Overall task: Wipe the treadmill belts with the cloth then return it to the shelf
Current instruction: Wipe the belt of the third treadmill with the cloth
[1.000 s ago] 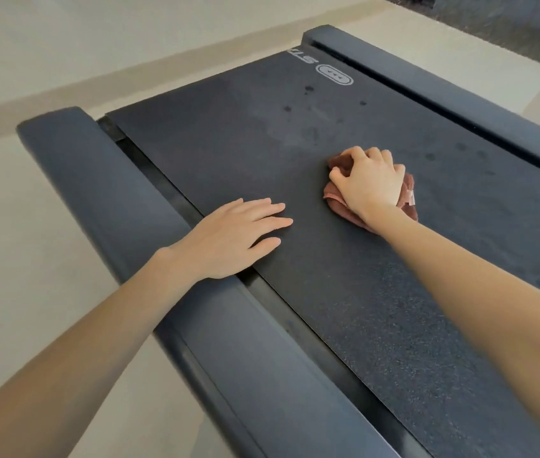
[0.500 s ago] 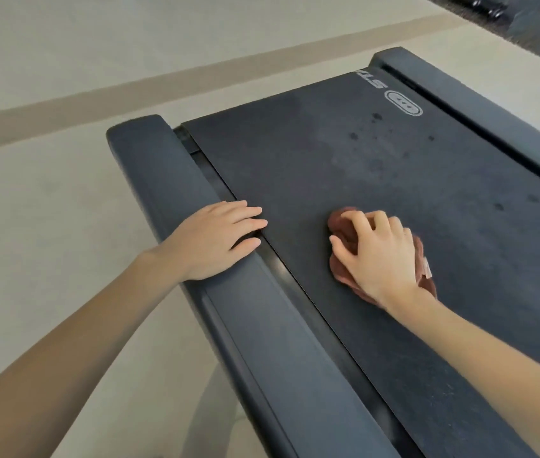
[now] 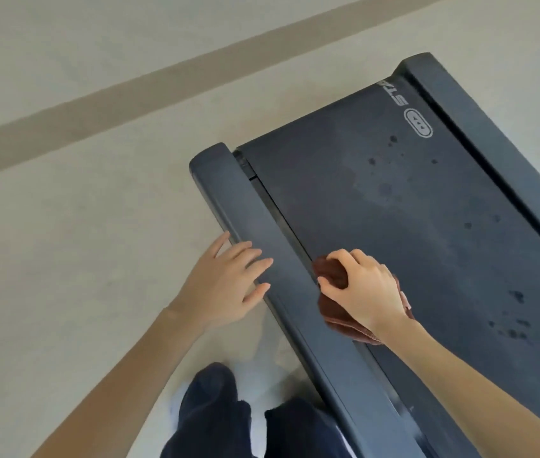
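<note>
Wiping belt (image 3: 394,209), left-edge pass.
Right hand (image 3: 366,292) curls fingers round cloth (image 3: 336,320); left hand (image 3: 225,285) flat, empty, on side rail (image 3: 262,219). Press firmly, overlap strokes toward dark spots (image 3: 515,295).

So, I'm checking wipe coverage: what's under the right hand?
A bunched brown cloth lies under the right hand, pressed on the belt at its edge beside the side rail. The hand covers the cloth's middle, and the belt patch beneath the cloth is hidden.

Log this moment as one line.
step: wiping belt | right hand: grips cloth at belt edge | left hand: straight fingers on side rail | dark spots on belt
</note>
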